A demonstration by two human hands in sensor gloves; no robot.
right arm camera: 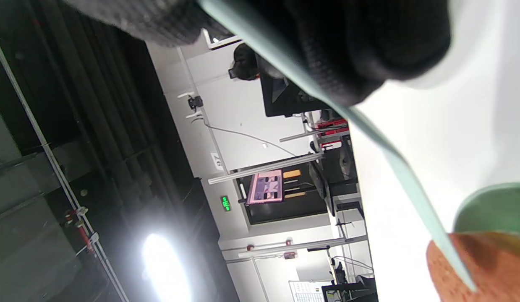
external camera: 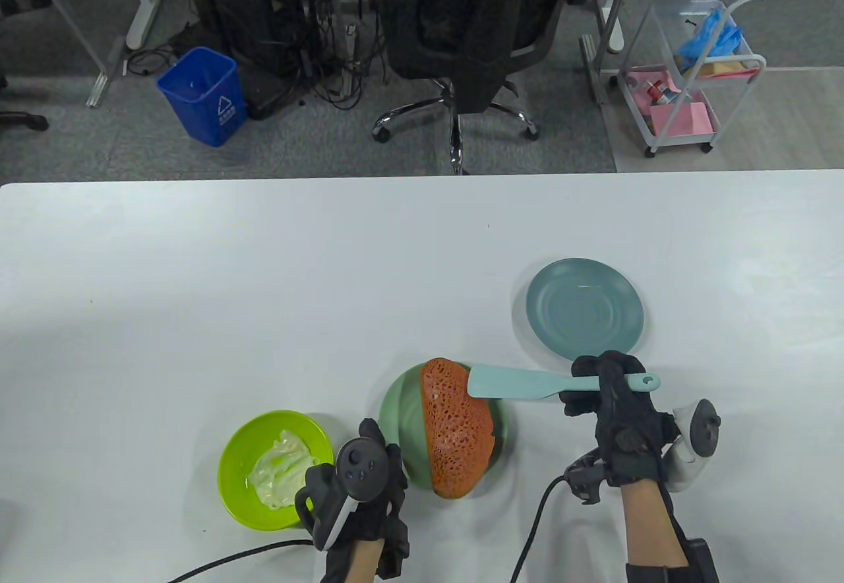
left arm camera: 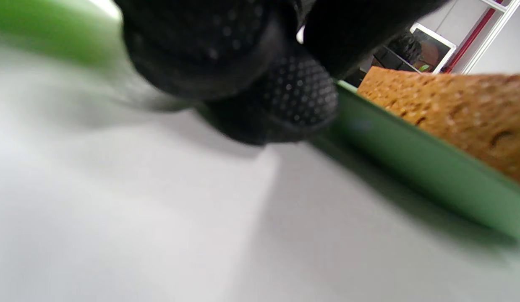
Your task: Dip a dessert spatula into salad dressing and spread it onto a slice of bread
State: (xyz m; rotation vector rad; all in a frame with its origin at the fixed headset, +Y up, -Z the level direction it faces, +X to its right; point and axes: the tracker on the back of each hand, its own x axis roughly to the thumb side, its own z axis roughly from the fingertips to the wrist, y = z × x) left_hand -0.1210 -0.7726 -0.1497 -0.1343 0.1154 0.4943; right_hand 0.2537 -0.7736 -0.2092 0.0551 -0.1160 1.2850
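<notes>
The table (external camera: pixel 198 266) carries all items. Landmark: the green plate (external camera: pixel 394 411), supporting the bread slice (external camera: pixel 456 438). The lime bowl (external camera: pixel 241 451) of salad dressing (external camera: pixel 280 467) sits just left of it, probably for short dipping travel. The teal plate (external camera: pixel 583 306) lies to its upper right. The right hand (external camera: pixel 613 405) grips the dessert spatula (external camera: pixel 527 385) by the handle, its blade above the bread's far edge. The left hand (external camera: pixel 359 490) rests between plate and bowl, perhaps steadying them; finger closure cannot be determined.

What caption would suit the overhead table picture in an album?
Right hand holds a teal spatula over bread; left hand rests beside the dressing bowl.
</notes>
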